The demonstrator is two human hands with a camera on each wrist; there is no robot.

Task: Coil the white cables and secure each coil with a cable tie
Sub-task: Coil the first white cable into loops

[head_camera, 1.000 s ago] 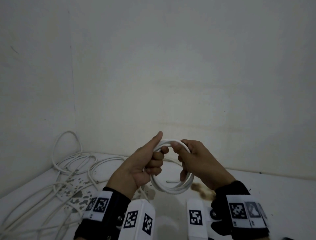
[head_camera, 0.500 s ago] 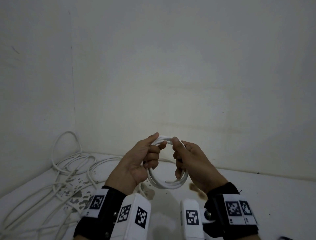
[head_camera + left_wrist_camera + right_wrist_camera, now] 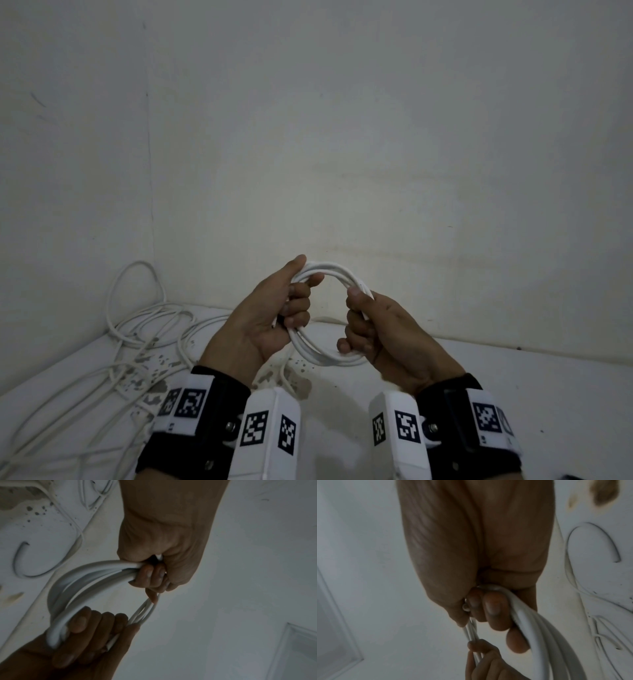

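Coil (image 3: 329, 315): smooth white round cable, several turns in a roughly circular loop, held up in the air above the table (image 3: 513, 383), between both hands. Left hand (image 3: 270, 318) grips the coil's left side, fingers curled round the bundled strands, thumb lying up along the top arc. Right hand (image 3: 380, 329) grips the right side, fingers wrapped through the loop, thumb pressed on the outside. Left wrist view: thick strands fan out between the two fists, thinner ones crossing on the far side. A short cable end pokes out by the right fingers (image 3: 96, 623). Loose cables (image 3: 130, 329), also white, lie tangled on the table's left side near the wall corner, well apart from the coil. Table is white, with chipped, stained patches.
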